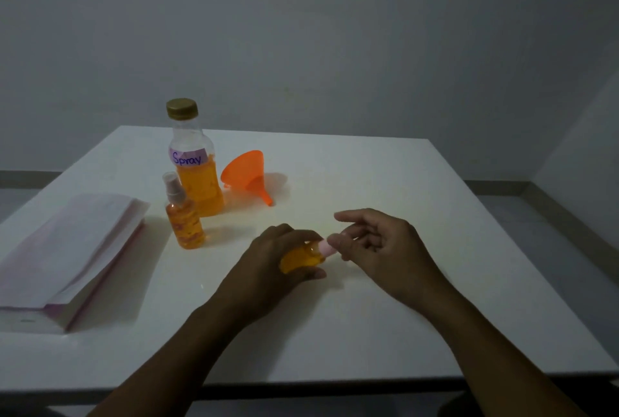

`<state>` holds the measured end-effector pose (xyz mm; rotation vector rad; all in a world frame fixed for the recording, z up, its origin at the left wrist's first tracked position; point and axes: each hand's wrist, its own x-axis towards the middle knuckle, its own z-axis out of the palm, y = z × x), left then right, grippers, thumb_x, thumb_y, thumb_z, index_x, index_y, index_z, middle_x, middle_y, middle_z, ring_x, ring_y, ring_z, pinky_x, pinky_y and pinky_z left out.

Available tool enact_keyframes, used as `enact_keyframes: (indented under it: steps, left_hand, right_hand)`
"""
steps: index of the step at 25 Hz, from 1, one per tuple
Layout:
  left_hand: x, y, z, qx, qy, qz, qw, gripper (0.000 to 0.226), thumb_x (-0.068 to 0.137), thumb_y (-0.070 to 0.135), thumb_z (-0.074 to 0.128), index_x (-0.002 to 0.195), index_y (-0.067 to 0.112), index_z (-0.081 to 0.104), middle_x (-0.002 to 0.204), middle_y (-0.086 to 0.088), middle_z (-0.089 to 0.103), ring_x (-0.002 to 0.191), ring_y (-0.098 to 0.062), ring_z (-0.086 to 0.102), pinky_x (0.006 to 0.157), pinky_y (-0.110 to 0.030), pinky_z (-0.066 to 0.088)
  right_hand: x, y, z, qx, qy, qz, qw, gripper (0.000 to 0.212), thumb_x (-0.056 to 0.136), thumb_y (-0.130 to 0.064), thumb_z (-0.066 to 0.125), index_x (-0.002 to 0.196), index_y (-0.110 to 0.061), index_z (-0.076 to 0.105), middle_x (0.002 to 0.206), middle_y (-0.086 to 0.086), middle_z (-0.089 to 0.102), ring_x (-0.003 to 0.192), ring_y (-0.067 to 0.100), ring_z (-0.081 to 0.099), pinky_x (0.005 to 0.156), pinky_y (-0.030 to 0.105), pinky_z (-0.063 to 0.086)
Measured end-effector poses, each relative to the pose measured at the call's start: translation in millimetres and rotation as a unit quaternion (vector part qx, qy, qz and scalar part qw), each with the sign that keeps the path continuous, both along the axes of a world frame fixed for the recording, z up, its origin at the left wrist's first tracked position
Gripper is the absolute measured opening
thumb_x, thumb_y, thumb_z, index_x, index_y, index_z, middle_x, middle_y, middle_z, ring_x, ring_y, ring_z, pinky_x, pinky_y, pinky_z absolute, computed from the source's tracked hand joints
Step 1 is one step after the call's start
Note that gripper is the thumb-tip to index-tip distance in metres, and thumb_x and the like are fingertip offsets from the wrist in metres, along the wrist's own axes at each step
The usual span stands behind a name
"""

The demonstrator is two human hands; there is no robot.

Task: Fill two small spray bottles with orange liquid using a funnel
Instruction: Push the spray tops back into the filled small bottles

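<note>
1. Bottle [301, 260] is small and full of orange liquid [290, 266]. It lies tipped on its side, low over the table [368, 333]. I cannot tell if it touches the table.
2. Left hand [278, 250] is wrapped round the bottle. Its fingers curl over the top of the bottle and its thumb is under it, so it holds the bottle tight.
3. Pink top [325, 248] sits on the neck of the bottle. It sticks out of the left hand, toward the right hand.
4. Right hand [378, 245] pinches the pink top. Its thumb presses on the top and its curled fingers are behind it. Its first finger sticks out straight and touches nothing.
5. The two hands are very close, with just the pink top between them.
6. Second bottle [185, 222] stands up straight, to the left of the grip and farther away. It has a clear cap [170, 180] on and is nearly full of orange liquid.
7. Big bottle [197, 175] stands just behind the second bottle. It has a gold lid [182, 107] on and a label [187, 157] that says "Spray". Orange liquid fills it about half way.
8. Funnel [246, 172] is orange and lies on its side, past the grip and just right of the big bottle. Its thin end points back toward the hands.
9. Pile [67, 255] of flat white sheets with a pink edge lies far to the left of the grip, well apart from the hands.
</note>
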<state>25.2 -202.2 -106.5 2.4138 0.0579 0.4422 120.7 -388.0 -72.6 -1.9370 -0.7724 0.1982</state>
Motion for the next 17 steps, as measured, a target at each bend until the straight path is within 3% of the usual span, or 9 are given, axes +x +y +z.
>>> enact_keyframes:
  steps: [4,9,12,14,17]
  left_hand:
    - [1.8,-15.7,2.6,0.023,-0.003,-0.017,1.0,0.055,0.077,0.057,0.058,0.127,0.034,0.055,0.113,0.011,0.061,0.091,-0.005,0.051,0.075,-0.013,0.043]
    - [3.4,-19.7,5.6,0.033,-0.041,-0.019,0.998,0.044,0.082,0.042,0.066,0.124,0.032,0.058,0.112,0.01,0.067,0.087,-0.002,0.054,0.071,-0.005,0.039]
    - [2.1,-20.3,3.8,0.025,-0.016,-0.017,0.999,0.041,0.082,0.04,0.068,0.121,0.033,0.056,0.114,0.01,0.065,0.088,-0.003,0.055,0.073,-0.009,0.042]
    - [1.1,-19.9,3.9,-0.001,0.006,-0.006,1.0,0.042,0.082,0.037,0.069,0.121,0.034,0.052,0.115,0.009,0.062,0.089,-0.006,0.055,0.075,-0.013,0.045]
    - [0.5,-17.7,7.0,-0.042,0.009,0.003,0.999,0.063,0.081,0.033,0.072,0.131,0.043,0.035,0.117,0.011,0.057,0.094,-0.009,0.058,0.082,-0.024,0.052]
  right_hand:
    - [3.3,-0.5,2.5,-0.038,-0.063,-0.026,0.997,0.017,0.084,-0.036,0.078,0.091,-0.021,0.078,0.077,-0.012,0.076,0.074,0.004,0.07,0.065,0.016,0.056]
    - [2.7,-1.5,11.5,-0.039,-0.099,-0.024,0.994,0.007,0.088,-0.024,0.076,0.082,-0.025,0.074,0.072,-0.017,0.072,0.071,0.002,0.07,0.065,0.017,0.059]
    - [4.0,-2.8,16.0,-0.036,-0.065,-0.02,0.997,0.006,0.089,-0.021,0.075,0.085,-0.025,0.075,0.072,-0.017,0.072,0.07,0.002,0.071,0.066,0.018,0.06]
    - [8.7,-9.0,21.5,0.027,-0.034,-0.053,0.998,0.007,0.09,-0.016,0.074,0.09,-0.022,0.077,0.075,-0.01,0.076,0.071,0.007,0.073,0.069,0.02,0.06]
    - [16.1,-30.8,26.0,0.112,0.028,-0.103,0.988,0.011,0.085,-0.008,0.078,0.093,-0.015,0.08,0.084,0.002,0.079,0.078,0.02,0.075,0.076,0.027,0.062]
